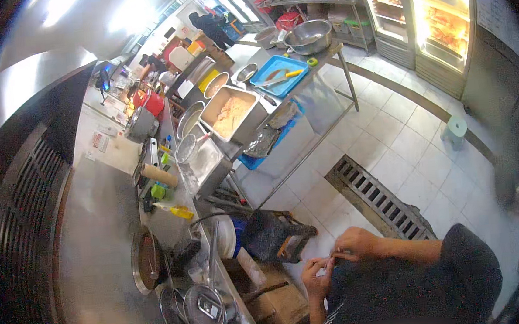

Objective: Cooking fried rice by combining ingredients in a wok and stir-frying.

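My left hand (317,278) and my right hand (355,244) meet in front of my dark shirt, at the lower right. The fingertips of both hands are pinched together and touch. A small pale bit shows by the left fingers, too small to name. The right forearm comes in from the right, bent at the elbow; the left wrist rises from the lower edge. Just left of the hands stands a black boxy thing (277,235) on the floor.
A steel counter along the left carries a lidded pot (204,309) and a round pan (146,259). Farther off are a deep steel pan (255,118) of crumbly food, a blue tray (298,83) with a yellow-handled knife (294,73), a floor grate (379,200) and a pale green stool (454,131).
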